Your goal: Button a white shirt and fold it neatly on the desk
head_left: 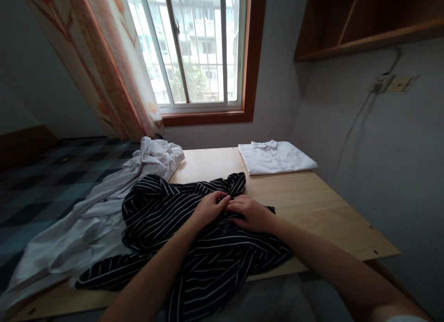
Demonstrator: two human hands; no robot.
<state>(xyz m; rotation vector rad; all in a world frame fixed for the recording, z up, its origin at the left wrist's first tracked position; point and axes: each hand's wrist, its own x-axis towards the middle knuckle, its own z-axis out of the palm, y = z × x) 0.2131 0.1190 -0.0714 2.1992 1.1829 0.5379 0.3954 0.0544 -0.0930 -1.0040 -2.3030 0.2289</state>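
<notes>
A black shirt with white stripes (pixel 163 215) lies rumpled across the wooden board, one part hanging over the front edge. Near its upper right, by what looks like the collar, both hands meet. My left hand (pixel 211 207) pinches the striped cloth between thumb and fingers. Touching it from the right, my right hand (pixel 251 213) has its fingers bent onto the same cloth. What lies right under the fingertips is partly hidden.
A folded white shirt (pixel 277 156) rests at the board's (pixel 333 215) far right. Crumpled white clothing (pixel 104 211) spreads along the left, over a checked bed cover (pixel 45 183). Behind are a window (pixel 201 49) and a curtain (pixel 104 58); a wall shelf (pixel 367 33) hangs at right.
</notes>
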